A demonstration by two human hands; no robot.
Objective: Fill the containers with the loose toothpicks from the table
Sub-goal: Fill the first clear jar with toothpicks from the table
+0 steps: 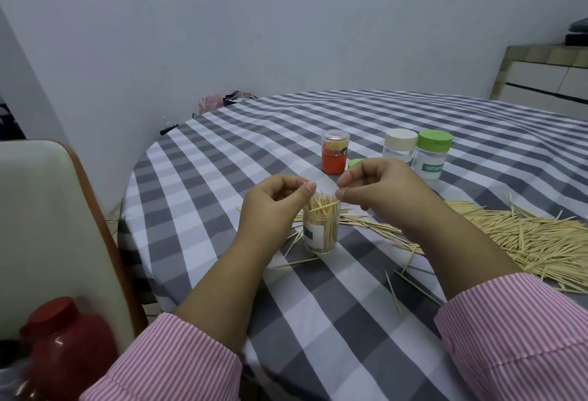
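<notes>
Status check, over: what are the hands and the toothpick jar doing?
Left hand and right hand pinching toothpicks above open jar. Jar upright, nearly full. Big loose pile remains at right. Nothing blocking.

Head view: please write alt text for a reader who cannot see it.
Both hands, left hand and right hand, hover over an open toothpick jar on a checked tablecloth. Loose toothpicks lie to the right; three capped containers stand behind.

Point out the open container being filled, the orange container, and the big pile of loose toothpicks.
open container (321, 235), head view, on its clear wall.
orange container (334, 159), head view, on its orange body.
pile of loose toothpicks (521, 238), head view, on the pile's middle.
</notes>
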